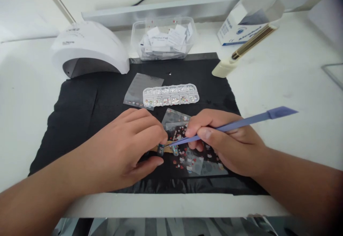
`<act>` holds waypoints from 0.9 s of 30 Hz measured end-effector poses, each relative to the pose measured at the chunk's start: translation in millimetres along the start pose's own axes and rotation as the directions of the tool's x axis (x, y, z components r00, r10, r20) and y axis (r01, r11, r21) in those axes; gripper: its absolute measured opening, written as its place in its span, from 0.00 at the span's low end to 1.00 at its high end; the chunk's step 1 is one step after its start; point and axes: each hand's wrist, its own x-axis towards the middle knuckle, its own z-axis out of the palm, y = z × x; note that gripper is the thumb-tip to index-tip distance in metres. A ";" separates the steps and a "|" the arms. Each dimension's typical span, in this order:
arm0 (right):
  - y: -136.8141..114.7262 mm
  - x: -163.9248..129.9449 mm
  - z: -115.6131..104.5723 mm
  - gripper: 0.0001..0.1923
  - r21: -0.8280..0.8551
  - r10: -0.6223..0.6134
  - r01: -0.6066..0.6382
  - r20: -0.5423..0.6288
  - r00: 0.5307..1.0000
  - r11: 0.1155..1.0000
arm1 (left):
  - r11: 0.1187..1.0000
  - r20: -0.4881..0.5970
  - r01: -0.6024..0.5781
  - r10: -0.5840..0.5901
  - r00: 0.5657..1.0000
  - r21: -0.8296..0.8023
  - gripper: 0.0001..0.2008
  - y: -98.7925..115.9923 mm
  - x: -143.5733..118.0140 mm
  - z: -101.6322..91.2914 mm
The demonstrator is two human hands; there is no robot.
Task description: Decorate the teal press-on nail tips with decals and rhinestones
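Observation:
My left hand (131, 141) is closed round a light wooden stick (168, 149) that carries shiny bluish false nails (175, 149); its far end is hidden by my fingers. One nail sits between my thumb and index finger. My right hand (227, 139) grips purple tweezers (241, 122) like a pen, with their fine tip touching or just above the stick between two nails. Under both hands lie clear sticker sheets (193, 162) with small red and white motifs. Just beyond is a clear rhinestone case (171, 95) with small compartments.
A white nail lamp (91, 50) stands at back left. A clear tub (163, 39) of alcohol pads, an open alcohol pad box (238, 29) and a cream bottle with a gold cap (225, 67) stand behind. Another clear sheet (139, 86) lies on the black mat (77, 107).

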 end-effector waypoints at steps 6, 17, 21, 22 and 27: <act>-1.2 3.8 -0.7 0.09 0.064 0.073 -0.073 -0.004 0.997 0.995 | 1.000 0.015 -0.007 0.007 1.000 -0.007 0.06 0.1 0.0 0.4; -4.0 8.2 -2.5 0.08 0.139 0.146 -0.146 0.011 0.989 0.979 | 0.999 0.035 0.031 -0.030 0.999 -0.030 0.06 0.4 -0.1 1.6; -2.8 9.2 -3.0 0.08 0.136 0.132 -0.131 0.003 0.991 0.982 | 0.999 0.025 0.026 -0.026 0.999 -0.025 0.06 0.0 -0.7 1.8; -2.5 9.2 -2.9 0.07 0.132 0.132 -0.131 0.002 0.991 0.983 | 0.999 0.023 0.025 -0.024 0.999 -0.021 0.06 -0.1 -0.8 1.7; -1.8 8.4 -2.1 0.08 0.119 0.128 -0.128 0.002 0.992 0.985 | 1.000 0.022 0.012 -0.011 1.000 -0.011 0.06 0.1 -1.4 1.5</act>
